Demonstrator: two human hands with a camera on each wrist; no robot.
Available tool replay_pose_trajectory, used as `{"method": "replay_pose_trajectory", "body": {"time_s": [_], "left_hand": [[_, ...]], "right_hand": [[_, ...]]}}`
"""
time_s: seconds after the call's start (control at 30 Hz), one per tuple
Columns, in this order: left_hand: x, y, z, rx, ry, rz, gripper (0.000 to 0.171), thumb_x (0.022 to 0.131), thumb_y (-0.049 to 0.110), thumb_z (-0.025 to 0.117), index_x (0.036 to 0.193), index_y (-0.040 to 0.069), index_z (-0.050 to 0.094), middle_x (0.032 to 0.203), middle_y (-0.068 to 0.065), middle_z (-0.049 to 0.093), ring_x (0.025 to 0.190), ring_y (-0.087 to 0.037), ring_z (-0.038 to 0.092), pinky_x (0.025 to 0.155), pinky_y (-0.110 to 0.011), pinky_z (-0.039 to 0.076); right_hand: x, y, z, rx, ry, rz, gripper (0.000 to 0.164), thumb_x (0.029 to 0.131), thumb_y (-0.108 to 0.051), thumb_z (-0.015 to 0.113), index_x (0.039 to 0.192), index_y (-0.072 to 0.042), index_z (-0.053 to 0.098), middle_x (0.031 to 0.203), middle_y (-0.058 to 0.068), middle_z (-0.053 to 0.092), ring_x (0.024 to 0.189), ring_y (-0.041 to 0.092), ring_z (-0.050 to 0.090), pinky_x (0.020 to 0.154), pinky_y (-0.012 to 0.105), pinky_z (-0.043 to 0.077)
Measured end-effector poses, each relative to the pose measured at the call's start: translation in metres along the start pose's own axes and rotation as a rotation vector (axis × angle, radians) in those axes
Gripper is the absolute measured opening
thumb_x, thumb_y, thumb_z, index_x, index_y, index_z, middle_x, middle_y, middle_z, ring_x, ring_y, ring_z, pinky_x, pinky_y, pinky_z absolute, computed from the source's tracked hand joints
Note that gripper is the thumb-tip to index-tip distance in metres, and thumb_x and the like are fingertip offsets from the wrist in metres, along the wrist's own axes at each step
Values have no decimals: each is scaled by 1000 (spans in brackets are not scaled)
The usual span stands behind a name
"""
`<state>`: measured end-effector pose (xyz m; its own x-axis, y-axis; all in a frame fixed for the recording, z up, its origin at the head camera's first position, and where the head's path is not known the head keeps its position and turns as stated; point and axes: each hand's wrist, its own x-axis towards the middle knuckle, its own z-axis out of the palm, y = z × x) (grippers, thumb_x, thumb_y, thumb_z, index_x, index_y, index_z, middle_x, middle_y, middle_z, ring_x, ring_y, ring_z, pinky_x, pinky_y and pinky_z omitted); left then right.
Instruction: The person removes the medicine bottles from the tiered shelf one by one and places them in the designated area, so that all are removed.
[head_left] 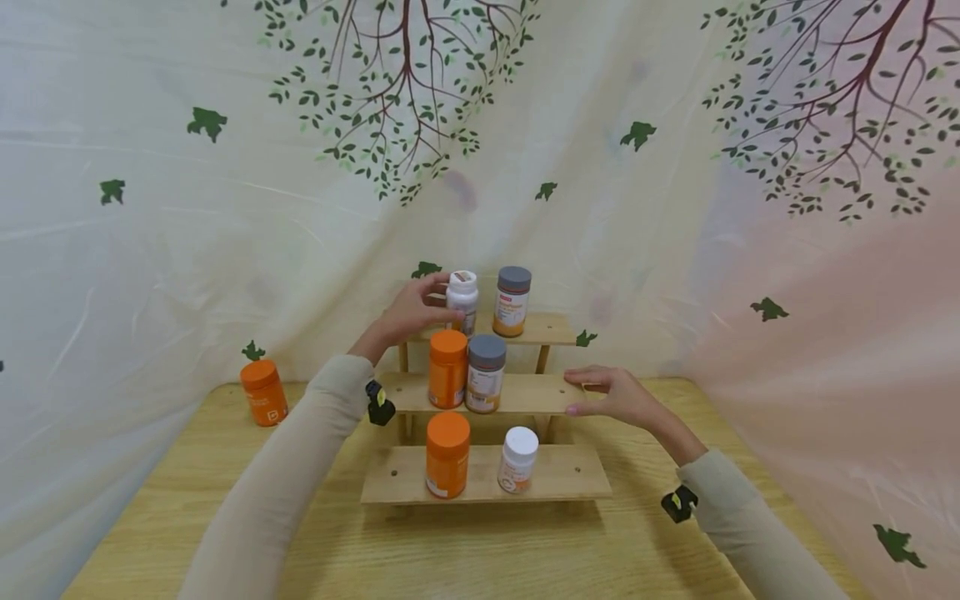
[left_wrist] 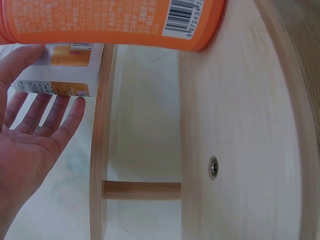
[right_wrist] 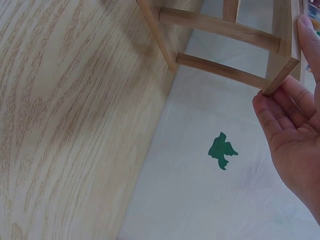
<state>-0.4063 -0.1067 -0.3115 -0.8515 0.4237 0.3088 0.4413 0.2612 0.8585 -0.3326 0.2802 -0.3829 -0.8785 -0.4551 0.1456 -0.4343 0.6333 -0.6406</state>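
On the top tier of a three-tier wooden display stand (head_left: 536, 393), my left hand (head_left: 412, 312) holds a white pill bottle (head_left: 462, 293), thumb on one side and fingers on the other. In the left wrist view the bottle's white and orange label (left_wrist: 70, 57) shows beside the thumb. My right hand (head_left: 618, 396) grips the right end of the middle tier, its thumb at the front edge and its fingers behind; the right wrist view shows the fingers (right_wrist: 280, 112) against the board's end. A grey-capped bottle (head_left: 512, 302) stands right of the white one.
On the middle tier are an orange bottle (head_left: 447, 371) and a grey-capped bottle (head_left: 485, 375). The bottom tier carries an orange bottle (head_left: 447, 457) and a small white bottle (head_left: 517, 461). Another orange bottle (head_left: 264, 393) stands on the table (head_left: 247, 492) at left. A printed curtain (head_left: 337, 225) hangs behind.
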Motion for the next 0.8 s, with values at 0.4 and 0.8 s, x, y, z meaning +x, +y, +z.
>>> {"method": "replay_pose_trajectory", "body": {"time_s": [0.4,0.8], "left_hand": [[-12,-2,-12,-29,22,-32,66,88,11,79,146,4,48,142,-19,55,126,-40,58,105,-52,52],[-27,3,-27,11,43,-68,65,88,16,80,145,6,50,142,-19,57,126,-40,59,108,-53,50]], "right_hand": [[0,1,0,1,8,-9,66,84,-33,85,138,-2,63,146,18,59,136,40,54,110,56,46],[1,-1,-1,20,5,-9,68,83,-31,85,138,1,61,146,19,58,136,41,54,111,57,45]]}}
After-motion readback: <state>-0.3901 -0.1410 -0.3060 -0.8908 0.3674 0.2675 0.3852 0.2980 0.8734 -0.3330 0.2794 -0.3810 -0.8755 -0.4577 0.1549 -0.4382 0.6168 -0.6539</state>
